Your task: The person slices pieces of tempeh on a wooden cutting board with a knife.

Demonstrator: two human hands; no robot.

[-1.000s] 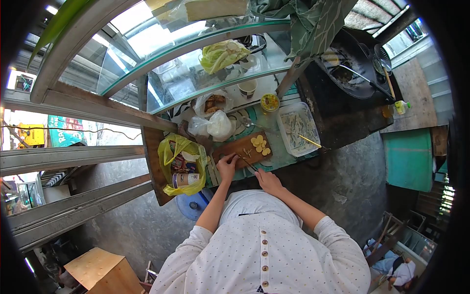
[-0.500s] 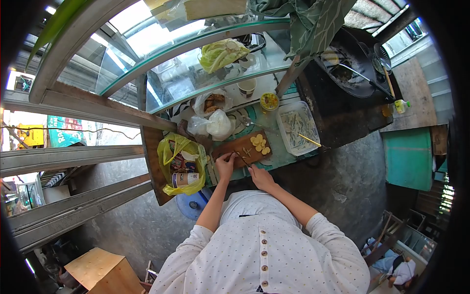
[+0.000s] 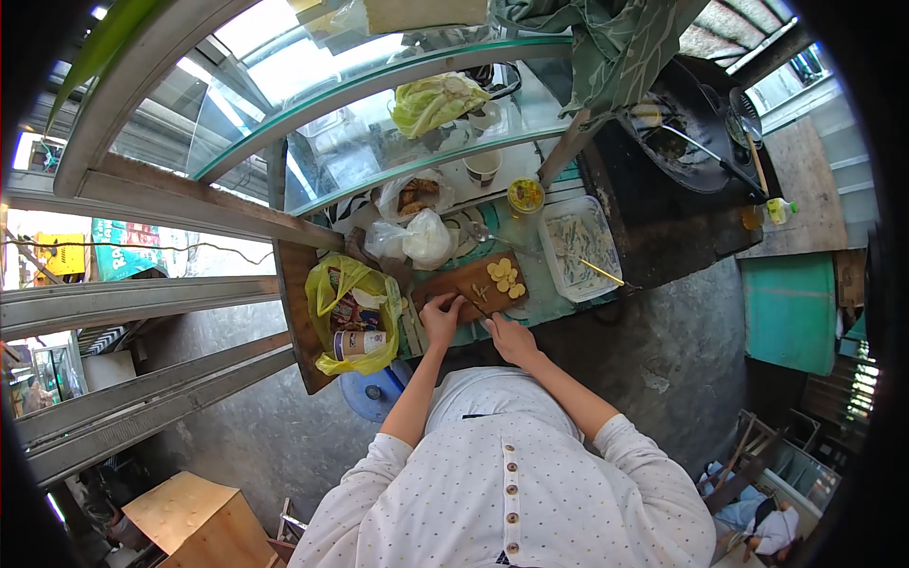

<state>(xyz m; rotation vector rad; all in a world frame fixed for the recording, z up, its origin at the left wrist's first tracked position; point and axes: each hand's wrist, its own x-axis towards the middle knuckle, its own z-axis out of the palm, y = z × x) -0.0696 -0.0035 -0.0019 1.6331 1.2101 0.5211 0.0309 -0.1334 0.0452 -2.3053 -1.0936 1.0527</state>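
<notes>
On a small wooden cutting board (image 3: 458,280) lie pale yellow round slices (image 3: 506,275), which look like ginger, and a few thin strips (image 3: 480,292). My left hand (image 3: 441,320) presses its closed fingertips onto the board's near left part; whatever is beneath them is too small to make out. My right hand (image 3: 512,341) is closed around a knife (image 3: 480,310), its dark thin blade pointing at the board near my left fingertips. Most of the knife's handle is hidden in the hand.
A yellow plastic bag (image 3: 379,356) of packets stands left of the board. Behind it sit white plastic bags (image 3: 426,239). At right are a plastic tub (image 3: 568,232) with a yellow stick across it, a yellow-topped jar (image 3: 525,196) and a wok (image 3: 684,142). A glass case (image 3: 379,180) rises behind.
The view has shifted slightly. My left fingers have moved a little on the board, and the knife in my right hand has shifted slightly with its blade.
</notes>
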